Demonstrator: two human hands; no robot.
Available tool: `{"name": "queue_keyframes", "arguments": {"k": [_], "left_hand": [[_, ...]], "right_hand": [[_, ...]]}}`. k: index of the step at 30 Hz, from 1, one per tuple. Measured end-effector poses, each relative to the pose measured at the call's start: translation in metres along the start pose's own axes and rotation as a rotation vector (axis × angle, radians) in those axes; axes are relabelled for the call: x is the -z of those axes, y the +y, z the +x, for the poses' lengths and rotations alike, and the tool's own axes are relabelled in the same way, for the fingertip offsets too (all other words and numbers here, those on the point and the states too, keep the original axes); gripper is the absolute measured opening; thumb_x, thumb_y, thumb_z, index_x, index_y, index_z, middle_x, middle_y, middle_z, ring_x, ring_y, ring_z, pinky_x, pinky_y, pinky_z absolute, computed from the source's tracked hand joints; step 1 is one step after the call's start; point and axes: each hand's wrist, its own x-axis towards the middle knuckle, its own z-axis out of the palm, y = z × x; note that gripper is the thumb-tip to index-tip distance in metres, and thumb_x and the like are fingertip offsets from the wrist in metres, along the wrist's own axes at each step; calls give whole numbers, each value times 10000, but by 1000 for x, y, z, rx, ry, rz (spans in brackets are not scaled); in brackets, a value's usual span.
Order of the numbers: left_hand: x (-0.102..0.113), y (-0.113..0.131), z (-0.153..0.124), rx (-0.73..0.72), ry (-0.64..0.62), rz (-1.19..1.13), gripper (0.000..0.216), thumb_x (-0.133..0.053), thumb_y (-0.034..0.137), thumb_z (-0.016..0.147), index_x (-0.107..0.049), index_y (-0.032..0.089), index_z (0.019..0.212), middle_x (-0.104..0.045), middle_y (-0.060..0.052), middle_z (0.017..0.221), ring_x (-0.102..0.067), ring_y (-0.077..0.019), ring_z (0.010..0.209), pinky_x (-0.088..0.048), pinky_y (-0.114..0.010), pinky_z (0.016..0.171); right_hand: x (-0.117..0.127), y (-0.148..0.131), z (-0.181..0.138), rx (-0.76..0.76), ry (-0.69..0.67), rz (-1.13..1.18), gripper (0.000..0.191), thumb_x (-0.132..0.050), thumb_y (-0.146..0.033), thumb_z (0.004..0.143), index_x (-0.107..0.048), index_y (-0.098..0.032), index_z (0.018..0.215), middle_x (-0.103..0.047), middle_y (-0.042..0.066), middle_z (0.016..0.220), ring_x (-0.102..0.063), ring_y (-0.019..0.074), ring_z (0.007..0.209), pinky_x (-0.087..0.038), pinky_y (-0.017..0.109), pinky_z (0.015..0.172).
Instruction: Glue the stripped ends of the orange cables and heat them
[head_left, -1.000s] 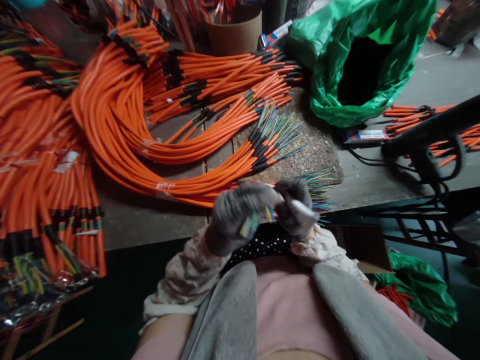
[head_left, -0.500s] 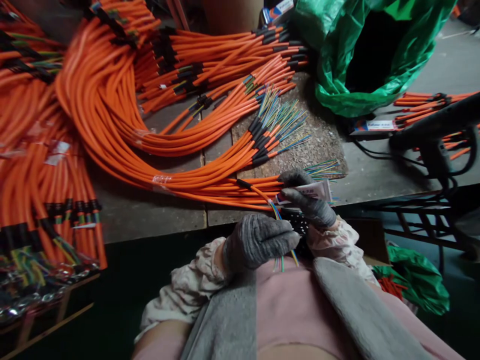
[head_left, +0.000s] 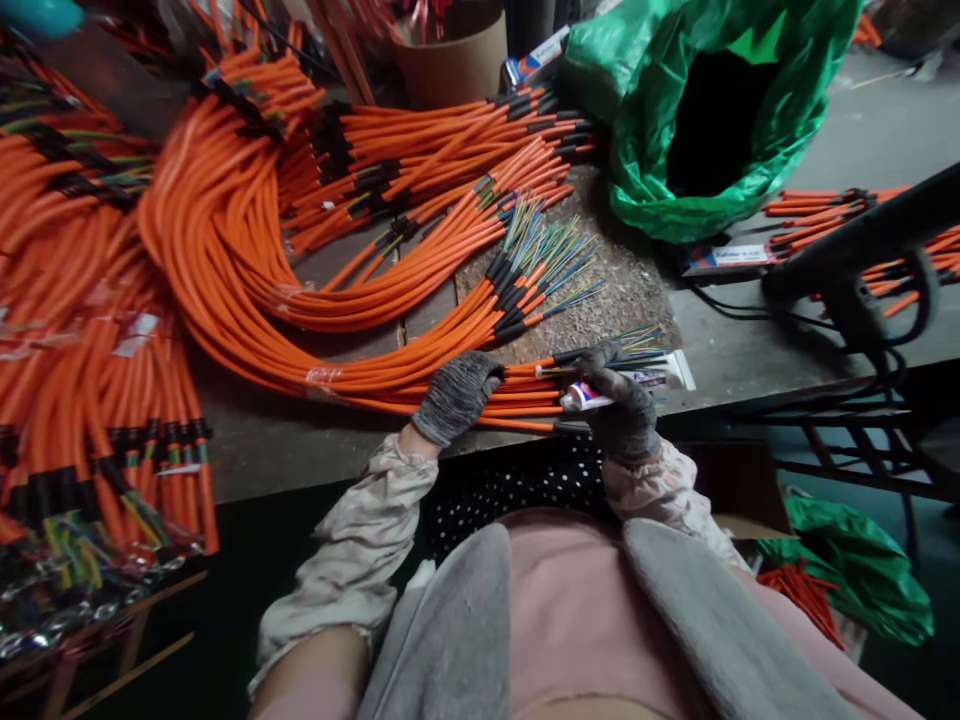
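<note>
My left hand (head_left: 459, 398), in a grey knit glove, is closed over an orange cable (head_left: 521, 370) at the table's front edge. My right hand (head_left: 624, 408), gloved the same way, grips a white squeeze tube (head_left: 586, 397) with blue and red print. The tube lies sideways, its narrow end to the left and its flat tail to the right. Under both hands run the lower cables of an orange bundle (head_left: 277, 365). Thin coloured wires (head_left: 637, 342) fan out just beyond the right fingers. Black sleeves (head_left: 508, 300) sit near the cable ends behind.
Worn boards (head_left: 517, 345) lie beneath the wire ends. A green plastic bag (head_left: 637, 190) stands open at the back. On the right are a black heat-gun-like tool (head_left: 862, 300) and a small tube box (head_left: 727, 257). More orange cables (head_left: 82, 380) hang over the left side.
My left hand has moved up and left, from the loose coloured wires below the edge onto the cables. My right hand keeps the tube, now lower and with its printed narrow end showing.
</note>
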Motion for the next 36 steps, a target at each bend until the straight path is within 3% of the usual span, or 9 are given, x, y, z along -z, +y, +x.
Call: {"name": "queue_keyframes", "arguments": {"k": [3, 8, 11, 16, 20, 23, 27, 31, 36], "left_hand": [[-5, 22, 21, -49, 80, -217, 189, -595, 306, 1012, -712, 168, 1067, -778, -77, 991, -749, -214, 933, -622, -348, 891], [-34, 42, 63, 34, 137, -358, 193, -620, 324, 1013, -706, 176, 1103, -779, -81, 1047, -749, -216, 981, -627, -368, 934], [-56, 41, 64, 65, 56, -221, 204, -561, 229, 1011, -723, 166, 1118, -783, -120, 1129, -740, -262, 1107, -600, -442, 1043], [-59, 37, 59, -18, -164, 10, 292, -490, 195, 1024, -717, 180, 1206, -771, -118, 1240, -715, -253, 1217, -544, -425, 1136], [-46, 35, 104, 150, -224, 312, 326, -514, 191, 982, -706, 75, 1219, -747, -223, 1213, -675, -349, 1237, -520, -522, 1088], [-34, 34, 131, 168, -304, 407, 257, -593, 199, 909, -730, 81, 1092, -757, -220, 1081, -685, -378, 1152, -522, -530, 1018], [-8, 32, 120, 79, -226, -76, 183, -586, 312, 929, -688, 165, 969, -727, -91, 912, -679, -246, 860, -562, -403, 847], [19, 30, 96, 73, -260, -723, 365, -632, 553, 965, -695, 194, 970, -681, -15, 792, -626, -158, 705, -530, -285, 683], [26, 33, 87, 96, -230, -851, 457, -651, 575, 981, -684, 181, 750, -648, -10, 678, -588, -128, 631, -506, -269, 668]], "right_hand": [[-3, 2, 13, -129, 63, 97, 68, -770, -284, 772, -728, -237, 747, -703, -11, 850, -658, 135, 737, -580, 255, 649], [-8, -11, 19, -331, 222, 216, 306, -803, -343, 765, -736, -241, 1045, -668, -34, 718, -568, 104, 550, -478, 206, 471], [-2, -18, 12, -288, 321, 211, 336, -773, -341, 825, -715, -252, 1144, -670, -32, 736, -543, 89, 528, -433, 181, 442], [11, -17, 4, -170, 294, 185, 109, -724, -322, 905, -697, -286, 1004, -681, -6, 882, -658, 128, 767, -580, 244, 675], [12, -16, 4, -124, 272, 103, 111, -719, -342, 893, -681, -267, 965, -668, 0, 898, -657, 138, 762, -578, 251, 669], [16, -18, 1, -101, 197, -3, 121, -707, -375, 906, -691, -257, 928, -673, 12, 857, -668, 176, 762, -584, 293, 686], [30, -22, -5, -57, -5, -172, 266, -665, -467, 962, -731, -245, 832, -688, 29, 851, -671, 212, 829, -580, 360, 840], [25, -27, -2, 33, -207, -349, 353, -593, -486, 1026, -767, -234, 850, -731, 50, 1040, -673, 237, 1084, -522, 387, 1032], [-3, -23, 8, 298, -206, -750, 198, -596, -359, 1050, -769, -266, 1032, -784, 44, 1033, -681, 233, 1050, -477, 422, 1034]]}}
